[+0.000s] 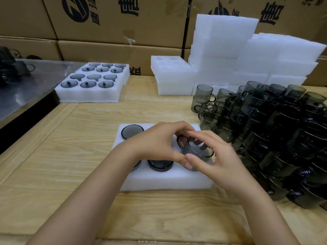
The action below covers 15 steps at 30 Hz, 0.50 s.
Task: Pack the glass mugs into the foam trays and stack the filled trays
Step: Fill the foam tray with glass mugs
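Two hands meet over a white foam tray (168, 179) in the head view, at the middle of a pale wooden table (70, 156). The right hand (217, 156) grips a smoky grey glass mug (198, 147), its fingers showing through the glass on the far side and its thumb on the near side. The mug is tilted, with its mouth towards the camera, over the tray's right end. The left hand (155, 144) curls its fingers onto the mug on its handle side, and the two thumbs touch.

Three more grey mugs sit in the tray's pockets: one at rear left (132, 131), one at front middle (160, 164), and one at front left partly hidden under the left wrist.

At right lies a big heap of loose grey mugs (274, 129). At rear left stand filled foam trays (90, 96), with twelve pockets of round grey glass. Stacks of empty white foam trays (224, 41) rise at the rear, before brown printed cardboard boxes (106, 23).
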Available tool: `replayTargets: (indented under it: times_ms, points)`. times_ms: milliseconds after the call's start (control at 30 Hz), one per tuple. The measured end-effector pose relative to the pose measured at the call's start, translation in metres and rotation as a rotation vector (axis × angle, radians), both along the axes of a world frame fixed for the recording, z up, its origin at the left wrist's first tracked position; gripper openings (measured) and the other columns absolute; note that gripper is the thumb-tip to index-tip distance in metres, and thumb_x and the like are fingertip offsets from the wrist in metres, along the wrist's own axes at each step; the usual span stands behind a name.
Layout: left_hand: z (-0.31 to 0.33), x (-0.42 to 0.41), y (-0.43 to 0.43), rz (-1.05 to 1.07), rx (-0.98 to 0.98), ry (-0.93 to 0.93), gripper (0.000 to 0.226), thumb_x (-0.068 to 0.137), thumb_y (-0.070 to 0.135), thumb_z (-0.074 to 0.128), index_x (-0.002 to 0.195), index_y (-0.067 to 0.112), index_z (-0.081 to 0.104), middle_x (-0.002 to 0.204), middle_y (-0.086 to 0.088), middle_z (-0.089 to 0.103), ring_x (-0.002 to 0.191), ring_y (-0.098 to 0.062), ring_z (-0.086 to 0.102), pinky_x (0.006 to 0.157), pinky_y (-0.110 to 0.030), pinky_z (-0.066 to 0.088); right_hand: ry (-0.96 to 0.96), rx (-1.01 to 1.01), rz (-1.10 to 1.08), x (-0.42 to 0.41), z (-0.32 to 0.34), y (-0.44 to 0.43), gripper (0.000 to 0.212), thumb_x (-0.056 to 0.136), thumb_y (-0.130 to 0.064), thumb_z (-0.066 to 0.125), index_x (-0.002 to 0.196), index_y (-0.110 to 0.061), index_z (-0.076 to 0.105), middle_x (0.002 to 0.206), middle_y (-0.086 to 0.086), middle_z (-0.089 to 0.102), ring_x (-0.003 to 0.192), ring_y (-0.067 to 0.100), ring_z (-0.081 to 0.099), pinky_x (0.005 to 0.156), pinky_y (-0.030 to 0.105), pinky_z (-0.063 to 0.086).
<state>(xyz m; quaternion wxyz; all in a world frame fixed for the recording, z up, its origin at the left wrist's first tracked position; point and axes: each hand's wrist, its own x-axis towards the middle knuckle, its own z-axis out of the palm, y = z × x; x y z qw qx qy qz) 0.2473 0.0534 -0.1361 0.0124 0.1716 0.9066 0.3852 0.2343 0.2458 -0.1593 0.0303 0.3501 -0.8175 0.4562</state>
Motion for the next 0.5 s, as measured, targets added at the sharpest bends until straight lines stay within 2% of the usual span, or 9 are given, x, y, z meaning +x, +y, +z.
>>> replayTargets:
  times_ms: [167, 267, 333, 400, 500]
  points:
    - [-0.007, 0.002, -0.003, -0.02, -0.058, -0.036, 0.057, 0.065, 0.046, 0.081, 0.116, 0.038, 0.056, 0.116, 0.029, 0.056, 0.113, 0.008, 0.048, 0.097, -0.023, 0.041, 0.055, 0.096, 0.003, 0.004, 0.002, -0.004, 0.048, 0.081, -0.03, 0.069, 0.126, -0.034, 0.052, 0.115, -0.019, 0.053, 0.112, -0.003, 0.044, 0.091, 0.004, 0.03]
    - [-0.01, 0.004, -0.005, -0.045, -0.056, -0.038, 0.056, 0.07, 0.042, 0.079, 0.121, 0.035, 0.056, 0.117, 0.031, 0.056, 0.113, 0.01, 0.047, 0.093, -0.009, 0.036, 0.106, 0.162, -0.016, 0.005, 0.002, -0.006, 0.049, 0.081, -0.033, 0.069, 0.128, -0.032, 0.053, 0.112, -0.016, 0.052, 0.108, -0.005, 0.042, 0.09, 0.003, 0.027]
    - [-0.011, 0.007, -0.006, -0.043, -0.036, -0.029, 0.06, 0.07, 0.037, 0.079, 0.124, 0.037, 0.052, 0.117, 0.038, 0.052, 0.113, 0.014, 0.044, 0.091, -0.002, 0.032, 0.137, 0.219, -0.049, 0.005, 0.003, -0.009, 0.05, 0.081, -0.035, 0.068, 0.128, -0.026, 0.054, 0.111, -0.015, 0.052, 0.105, 0.0, 0.042, 0.089, 0.003, 0.026]
    - [-0.011, 0.01, -0.008, -0.04, 0.008, -0.062, 0.079, 0.069, 0.032, 0.079, 0.137, 0.04, 0.04, 0.124, 0.04, 0.046, 0.12, 0.017, 0.039, 0.098, -0.004, 0.031, 0.172, 0.262, -0.078, 0.006, 0.003, -0.012, 0.05, 0.081, -0.035, 0.069, 0.127, -0.022, 0.056, 0.111, -0.012, 0.052, 0.104, 0.005, 0.042, 0.089, 0.004, 0.025]
    - [-0.012, 0.011, -0.007, -0.073, -0.006, -0.056, 0.092, 0.068, 0.03, 0.074, 0.147, 0.032, 0.027, 0.135, 0.024, 0.047, 0.13, 0.006, 0.037, 0.108, -0.017, 0.03, 0.221, 0.321, -0.086, 0.007, 0.003, -0.015, 0.05, 0.082, -0.036, 0.067, 0.128, -0.02, 0.056, 0.114, -0.009, 0.054, 0.105, 0.011, 0.044, 0.092, 0.013, 0.029]
